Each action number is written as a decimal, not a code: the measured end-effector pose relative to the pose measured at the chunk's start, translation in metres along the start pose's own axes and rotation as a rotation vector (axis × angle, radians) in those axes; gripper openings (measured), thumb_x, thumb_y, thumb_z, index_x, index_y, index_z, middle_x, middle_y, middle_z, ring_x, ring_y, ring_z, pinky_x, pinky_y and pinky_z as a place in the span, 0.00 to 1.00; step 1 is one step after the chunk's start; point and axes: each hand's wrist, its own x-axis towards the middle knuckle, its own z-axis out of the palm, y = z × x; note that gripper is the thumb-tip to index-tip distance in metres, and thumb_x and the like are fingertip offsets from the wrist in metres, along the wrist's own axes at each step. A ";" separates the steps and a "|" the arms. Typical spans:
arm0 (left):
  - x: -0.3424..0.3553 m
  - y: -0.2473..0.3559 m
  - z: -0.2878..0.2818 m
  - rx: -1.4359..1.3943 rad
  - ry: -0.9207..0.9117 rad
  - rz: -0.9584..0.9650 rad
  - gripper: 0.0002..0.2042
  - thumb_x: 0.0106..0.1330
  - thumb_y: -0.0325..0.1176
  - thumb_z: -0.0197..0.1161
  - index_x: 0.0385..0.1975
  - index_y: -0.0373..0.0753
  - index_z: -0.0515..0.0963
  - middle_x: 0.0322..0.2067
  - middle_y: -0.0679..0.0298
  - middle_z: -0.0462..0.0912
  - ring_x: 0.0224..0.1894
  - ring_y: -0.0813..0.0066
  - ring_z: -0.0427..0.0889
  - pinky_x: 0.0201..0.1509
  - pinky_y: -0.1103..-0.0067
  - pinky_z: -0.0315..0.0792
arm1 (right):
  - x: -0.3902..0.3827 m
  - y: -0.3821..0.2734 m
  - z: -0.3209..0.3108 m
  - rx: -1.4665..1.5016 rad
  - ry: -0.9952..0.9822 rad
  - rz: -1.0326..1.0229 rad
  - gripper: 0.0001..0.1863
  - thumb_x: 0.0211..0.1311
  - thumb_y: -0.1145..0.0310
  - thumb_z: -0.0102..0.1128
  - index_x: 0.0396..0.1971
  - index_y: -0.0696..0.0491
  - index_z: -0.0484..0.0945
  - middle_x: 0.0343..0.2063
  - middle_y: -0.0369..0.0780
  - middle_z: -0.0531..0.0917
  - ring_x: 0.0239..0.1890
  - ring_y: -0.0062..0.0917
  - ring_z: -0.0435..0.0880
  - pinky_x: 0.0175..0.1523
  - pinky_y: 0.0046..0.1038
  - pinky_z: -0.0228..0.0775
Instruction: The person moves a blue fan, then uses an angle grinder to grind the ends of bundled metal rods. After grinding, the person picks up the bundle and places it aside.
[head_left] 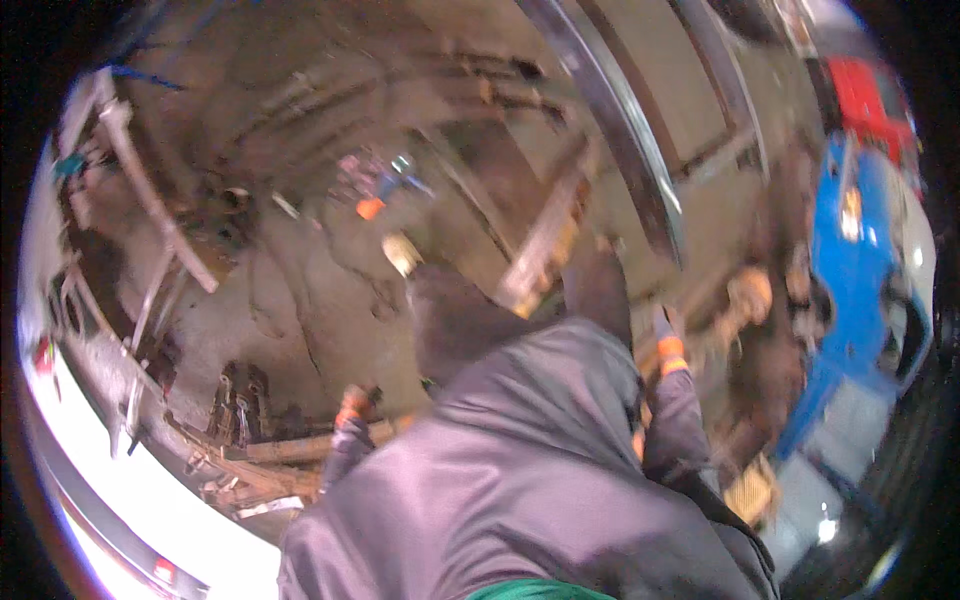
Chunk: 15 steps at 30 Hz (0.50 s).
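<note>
The picture is motion-blurred and looks straight down my own body in a grey jacket (520, 470). My left hand (358, 400), in a dark glove with an orange cuff, hangs by my left side above a wooden plank (300, 447) on the floor. My right hand (664, 326), gloved the same way, is raised at my right side near a long metal bar (545, 240) that lies slanted on the concrete. The blur hides the fingers of both hands, and I see nothing clearly held in either. My dark trouser legs (450, 320) and one shoe tip (400, 252) show ahead.
A long shiny metal rail (620, 130) runs across the concrete floor at the upper right. A blue vehicle body (850, 270) and a red object (868, 100) stand at the right. Metal rods and scrap (150, 220) lie at the left, small tools (235, 400) near the plank.
</note>
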 end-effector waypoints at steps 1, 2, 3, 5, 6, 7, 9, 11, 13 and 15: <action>0.002 -0.025 -0.009 -0.366 -0.026 -0.083 0.15 0.62 0.34 0.61 0.49 0.39 0.79 0.28 0.59 0.86 0.28 0.64 0.84 0.32 0.68 0.76 | -0.030 0.026 -0.011 -0.086 -0.017 0.009 0.27 0.65 0.49 0.58 0.49 0.60 0.82 0.46 0.49 0.85 0.51 0.40 0.82 0.57 0.35 0.70; 0.011 -0.048 -0.029 -0.829 0.001 -0.215 0.13 0.64 0.31 0.57 0.48 0.38 0.79 0.26 0.61 0.86 0.26 0.65 0.83 0.31 0.69 0.75 | -0.061 0.049 -0.016 -0.151 -0.043 -0.053 0.27 0.65 0.48 0.58 0.47 0.60 0.82 0.45 0.50 0.85 0.49 0.40 0.82 0.56 0.35 0.71; 0.019 -0.071 -0.062 -1.141 0.069 -0.241 0.12 0.66 0.28 0.53 0.47 0.37 0.79 0.25 0.63 0.85 0.25 0.65 0.81 0.29 0.69 0.74 | -0.089 0.070 -0.008 -0.133 -0.135 0.190 0.28 0.65 0.48 0.59 0.48 0.60 0.82 0.44 0.49 0.85 0.48 0.39 0.83 0.55 0.35 0.71; 0.057 -0.088 -0.142 -1.083 0.178 -0.516 0.13 0.69 0.31 0.53 0.48 0.35 0.79 0.29 0.63 0.85 0.27 0.69 0.80 0.33 0.72 0.74 | -0.128 0.104 0.018 -0.048 -0.290 0.307 0.28 0.64 0.48 0.60 0.48 0.60 0.81 0.44 0.49 0.86 0.46 0.38 0.84 0.54 0.34 0.73; 0.081 -0.090 -0.193 -1.091 0.246 -0.619 0.13 0.70 0.33 0.53 0.48 0.34 0.79 0.31 0.64 0.84 0.29 0.71 0.80 0.35 0.73 0.74 | -0.145 0.109 0.034 -0.027 -0.303 0.342 0.29 0.64 0.48 0.61 0.48 0.60 0.81 0.44 0.49 0.86 0.45 0.37 0.84 0.53 0.33 0.73; 0.104 -0.087 -0.237 -1.172 0.285 -0.720 0.15 0.71 0.35 0.53 0.48 0.32 0.79 0.32 0.64 0.84 0.30 0.73 0.79 0.37 0.74 0.74 | -0.160 0.122 0.061 0.086 -0.373 0.325 0.29 0.63 0.48 0.62 0.49 0.60 0.81 0.44 0.49 0.86 0.46 0.37 0.84 0.53 0.34 0.73; 0.145 -0.065 -0.321 -1.211 0.342 -0.758 0.18 0.74 0.39 0.53 0.49 0.30 0.79 0.36 0.64 0.84 0.33 0.77 0.78 0.41 0.77 0.73 | -0.191 0.129 0.102 0.300 -0.401 0.420 0.29 0.62 0.48 0.63 0.50 0.60 0.80 0.44 0.50 0.85 0.47 0.38 0.84 0.53 0.34 0.74; 0.169 -0.031 -0.380 -1.308 0.361 -0.580 0.19 0.75 0.42 0.54 0.48 0.29 0.80 0.37 0.66 0.83 0.33 0.80 0.76 0.41 0.79 0.73 | -0.213 0.128 0.125 0.252 -0.313 0.328 0.28 0.62 0.49 0.65 0.50 0.59 0.81 0.45 0.49 0.85 0.49 0.37 0.83 0.56 0.33 0.73; 0.182 -0.001 -0.416 -1.355 0.379 -0.226 0.19 0.75 0.43 0.54 0.44 0.31 0.82 0.34 0.69 0.82 0.31 0.80 0.74 0.38 0.80 0.72 | -0.220 0.114 0.150 0.381 -0.302 0.268 0.29 0.61 0.47 0.65 0.50 0.58 0.81 0.46 0.46 0.86 0.51 0.39 0.82 0.58 0.33 0.71; 0.188 0.014 -0.436 -1.198 0.282 -0.189 0.19 0.75 0.44 0.54 0.45 0.32 0.82 0.35 0.69 0.83 0.31 0.81 0.75 0.38 0.80 0.71 | -0.214 0.098 0.171 0.470 -0.332 0.365 0.30 0.62 0.47 0.63 0.52 0.58 0.80 0.46 0.46 0.86 0.51 0.40 0.82 0.58 0.34 0.70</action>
